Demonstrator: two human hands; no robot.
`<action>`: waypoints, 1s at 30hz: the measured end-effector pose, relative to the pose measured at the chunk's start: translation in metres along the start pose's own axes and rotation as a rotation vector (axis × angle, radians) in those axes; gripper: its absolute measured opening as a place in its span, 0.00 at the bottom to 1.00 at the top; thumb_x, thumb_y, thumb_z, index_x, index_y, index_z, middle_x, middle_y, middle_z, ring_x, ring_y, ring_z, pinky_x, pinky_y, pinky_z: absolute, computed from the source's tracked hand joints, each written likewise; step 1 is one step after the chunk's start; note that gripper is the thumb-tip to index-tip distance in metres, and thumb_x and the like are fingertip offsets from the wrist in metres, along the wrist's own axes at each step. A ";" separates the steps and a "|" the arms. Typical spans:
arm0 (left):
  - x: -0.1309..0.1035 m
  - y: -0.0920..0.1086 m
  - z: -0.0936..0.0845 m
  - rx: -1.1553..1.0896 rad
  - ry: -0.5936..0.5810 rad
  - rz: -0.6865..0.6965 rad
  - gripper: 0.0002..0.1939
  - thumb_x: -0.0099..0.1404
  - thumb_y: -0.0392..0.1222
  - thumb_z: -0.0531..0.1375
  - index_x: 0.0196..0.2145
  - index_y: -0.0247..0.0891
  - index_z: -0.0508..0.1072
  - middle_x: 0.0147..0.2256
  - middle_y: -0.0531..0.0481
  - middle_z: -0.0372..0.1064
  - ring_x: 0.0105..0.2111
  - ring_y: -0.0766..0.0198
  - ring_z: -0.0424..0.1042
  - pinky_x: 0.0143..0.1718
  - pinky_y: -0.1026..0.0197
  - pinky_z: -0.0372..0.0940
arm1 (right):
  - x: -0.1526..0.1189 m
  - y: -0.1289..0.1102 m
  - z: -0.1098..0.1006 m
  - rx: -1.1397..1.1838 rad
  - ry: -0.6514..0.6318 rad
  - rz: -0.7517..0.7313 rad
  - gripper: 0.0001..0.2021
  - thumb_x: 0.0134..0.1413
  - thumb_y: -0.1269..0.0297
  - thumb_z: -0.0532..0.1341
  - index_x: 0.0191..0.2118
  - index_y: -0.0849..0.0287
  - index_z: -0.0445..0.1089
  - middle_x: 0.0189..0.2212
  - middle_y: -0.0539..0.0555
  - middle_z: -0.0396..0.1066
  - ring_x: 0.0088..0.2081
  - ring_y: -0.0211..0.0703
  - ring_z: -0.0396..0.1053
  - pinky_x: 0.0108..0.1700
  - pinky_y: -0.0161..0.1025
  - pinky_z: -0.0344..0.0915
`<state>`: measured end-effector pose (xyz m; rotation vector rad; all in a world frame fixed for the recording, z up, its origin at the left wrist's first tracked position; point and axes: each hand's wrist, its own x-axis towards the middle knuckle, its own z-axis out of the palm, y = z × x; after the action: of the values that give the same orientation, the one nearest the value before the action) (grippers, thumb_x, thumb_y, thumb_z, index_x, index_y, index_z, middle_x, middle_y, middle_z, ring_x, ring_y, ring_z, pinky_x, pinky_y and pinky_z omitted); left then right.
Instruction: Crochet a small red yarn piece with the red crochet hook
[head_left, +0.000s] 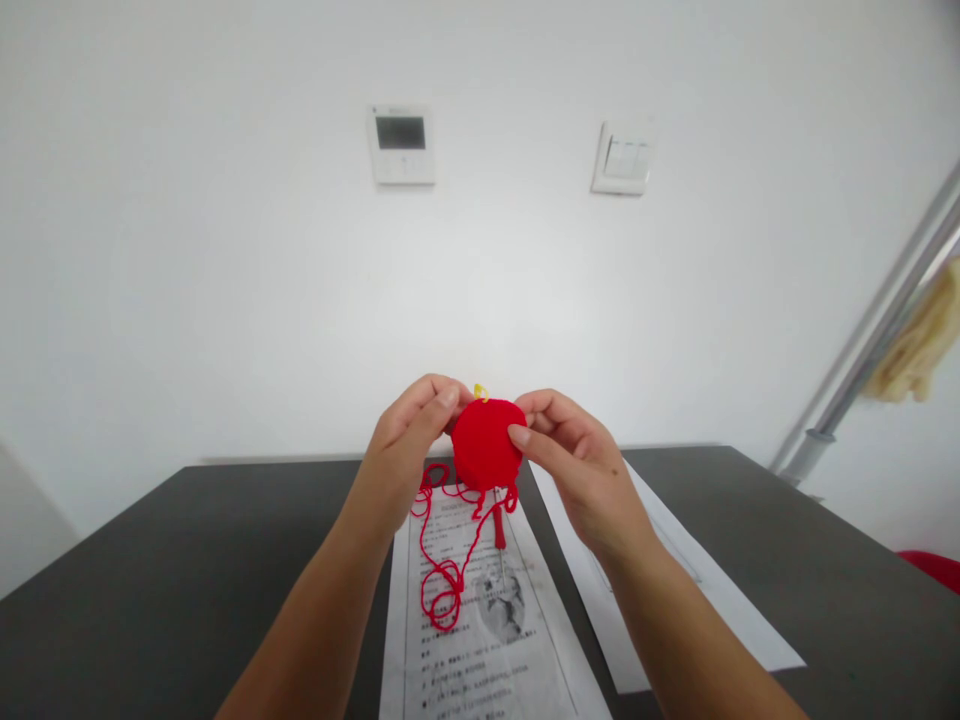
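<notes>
A round red crochet piece is held up between my two hands above the dark table. My left hand pinches its left edge, fingers partly behind it. On the opposite side my right hand grips the edge, thumb in front and fingers behind. A small yellow loop, perhaps a stitch marker, sticks up from the top. Loose red yarn trails below in loops over a printed sheet. On that sheet lies a crochet hook with a red handle.
Another white sheet lies to the right, partly under my right forearm. The dark table meets a white wall with a control panel and a light switch. A metal pole and a yellowish cloth are at far right.
</notes>
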<state>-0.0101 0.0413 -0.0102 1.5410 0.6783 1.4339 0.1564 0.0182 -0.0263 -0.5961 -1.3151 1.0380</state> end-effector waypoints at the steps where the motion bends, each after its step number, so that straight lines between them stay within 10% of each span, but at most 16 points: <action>1: -0.001 -0.001 -0.001 0.036 -0.021 0.026 0.15 0.68 0.51 0.61 0.28 0.39 0.72 0.25 0.55 0.67 0.26 0.66 0.64 0.30 0.63 0.61 | 0.000 0.000 0.000 0.005 0.011 -0.005 0.09 0.53 0.59 0.71 0.35 0.55 0.72 0.28 0.47 0.74 0.27 0.36 0.68 0.29 0.35 0.66; 12: -0.008 0.007 0.007 0.440 -0.111 0.142 0.15 0.70 0.43 0.54 0.24 0.42 0.63 0.22 0.58 0.58 0.23 0.65 0.55 0.28 0.61 0.54 | -0.002 -0.007 0.003 -0.092 0.004 0.026 0.08 0.55 0.59 0.67 0.33 0.56 0.72 0.26 0.47 0.71 0.27 0.36 0.66 0.31 0.35 0.65; 30: 0.000 -0.016 0.005 0.049 -0.231 -0.086 0.17 0.69 0.51 0.58 0.25 0.40 0.66 0.22 0.58 0.57 0.23 0.67 0.53 0.26 0.63 0.50 | 0.001 -0.004 0.001 -0.086 -0.013 0.044 0.10 0.53 0.56 0.67 0.28 0.56 0.71 0.23 0.46 0.66 0.25 0.36 0.60 0.29 0.35 0.60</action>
<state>-0.0027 0.0471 -0.0238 1.6635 0.6356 1.1612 0.1562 0.0171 -0.0221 -0.6864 -1.3683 1.0261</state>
